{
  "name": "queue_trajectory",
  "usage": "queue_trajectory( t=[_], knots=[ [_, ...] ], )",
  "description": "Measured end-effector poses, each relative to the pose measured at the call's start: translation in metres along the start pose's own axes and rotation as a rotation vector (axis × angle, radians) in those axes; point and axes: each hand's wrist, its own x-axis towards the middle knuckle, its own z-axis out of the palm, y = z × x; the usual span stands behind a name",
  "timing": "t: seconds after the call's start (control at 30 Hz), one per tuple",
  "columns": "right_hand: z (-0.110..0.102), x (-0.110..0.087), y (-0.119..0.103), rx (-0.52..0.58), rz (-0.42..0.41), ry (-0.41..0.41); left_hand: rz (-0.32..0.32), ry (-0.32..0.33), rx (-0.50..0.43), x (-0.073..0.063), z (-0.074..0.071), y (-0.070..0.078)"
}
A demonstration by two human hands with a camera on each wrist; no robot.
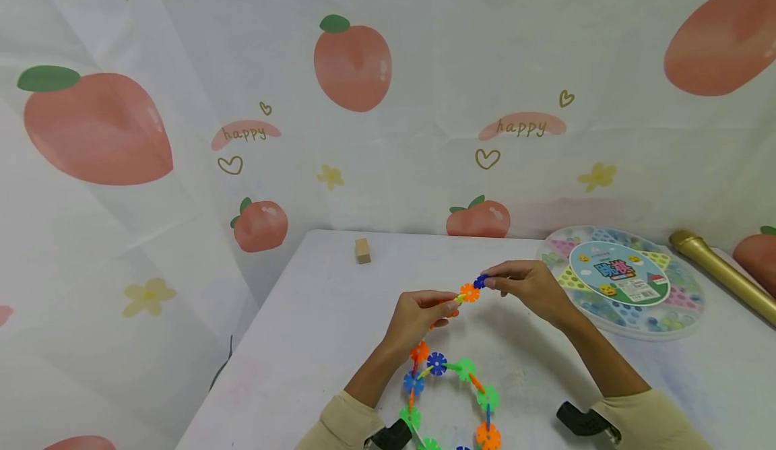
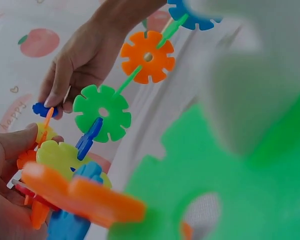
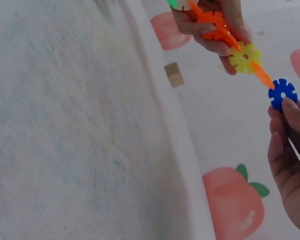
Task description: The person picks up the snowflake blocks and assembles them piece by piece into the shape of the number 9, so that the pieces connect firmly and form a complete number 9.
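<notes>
My left hand [image 1: 413, 316] pinches a yellow notched disc [image 3: 238, 61] near one end of a chain of colourful plastic snowflake discs. From the yellow disc an orange disc [image 1: 469, 293] leads on toward the right. At its far edge is a dark blue disc [image 3: 285, 86], pinched between thumb and fingers of my right hand [image 1: 536, 290]. In the right wrist view the blue disc meets the orange one edge to edge, at an angle. The remaining chain hangs below my left hand and loops over the white table, with a green disc [image 1: 488, 398] on its right side.
A round, clear-lidded case [image 1: 560, 305] with a printed label lies at the back right, beside a gold stick-shaped object [image 1: 727, 275]. A small wooden block [image 1: 362, 251] stands near the table's back edge. Behind hangs a peach-patterned cloth [image 1: 412, 153].
</notes>
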Motion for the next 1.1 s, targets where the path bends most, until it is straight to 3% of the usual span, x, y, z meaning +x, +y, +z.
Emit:
queue_trajectory(
  t=[0.43,1.1],
  knots=[
    [0.007,-0.001,0.000,0.045,0.011,-0.018,0.047,0.012,-0.002,0.000,-0.003,0.000],
    [0.011,0.000,0.009,0.147,0.135,-0.034,0.053,0.005,-0.015,0.001,0.000,-0.004]
  ],
)
